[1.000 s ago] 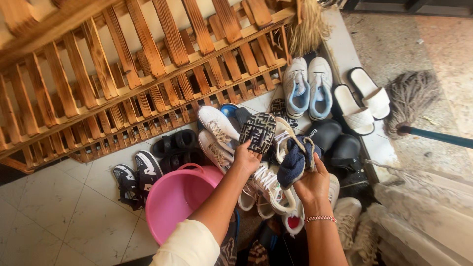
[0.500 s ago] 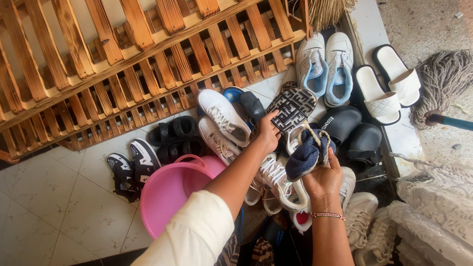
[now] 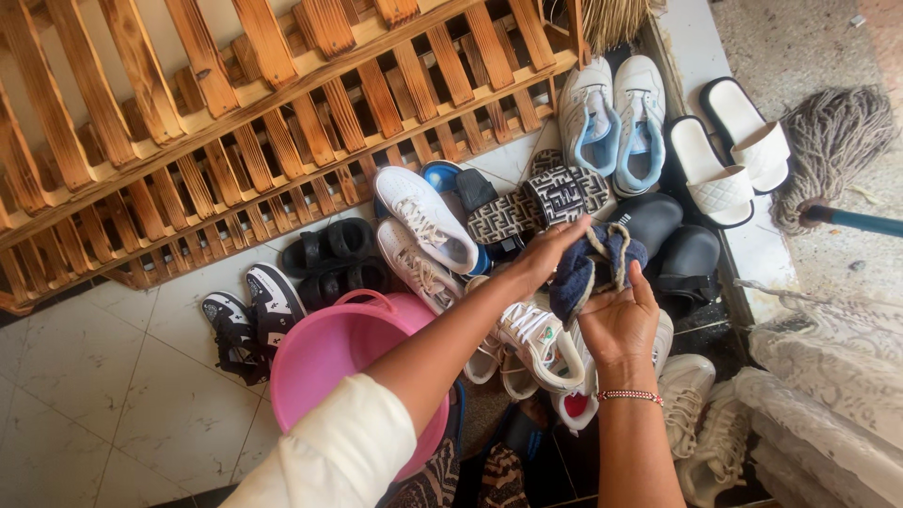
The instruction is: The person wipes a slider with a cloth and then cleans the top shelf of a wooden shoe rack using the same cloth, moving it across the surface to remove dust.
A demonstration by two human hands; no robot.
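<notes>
My right hand (image 3: 621, 325) holds a blue fuzzy cloth item (image 3: 588, 268) with a beige cord, gripping it from below. My left hand (image 3: 550, 249) reaches across a pile of shoes, and its fingers close on the top left edge of the same blue item. Just beyond my left fingers, a black-and-white patterned slide (image 3: 555, 193) lies free on the pile, next to its mate (image 3: 499, 218). White lace-up sneakers (image 3: 428, 221) lie left of my left hand. Another white sneaker (image 3: 536, 343) sits under my forearms.
A pink plastic basin (image 3: 310, 353) stands under my left arm. A slatted wooden rack (image 3: 235, 122) leans across the top left. Around the pile lie white-and-blue sneakers (image 3: 616, 113), white slides (image 3: 729, 160), black clogs (image 3: 673, 240), black sandals (image 3: 329, 254), black-and-white sneakers (image 3: 249, 315), a mop (image 3: 832, 141) and white lace fabric (image 3: 828, 376).
My left hand has set the patterned slide down on the pile, let it go and drawn back to the blue item. My right hand has kept hold of the blue item.
</notes>
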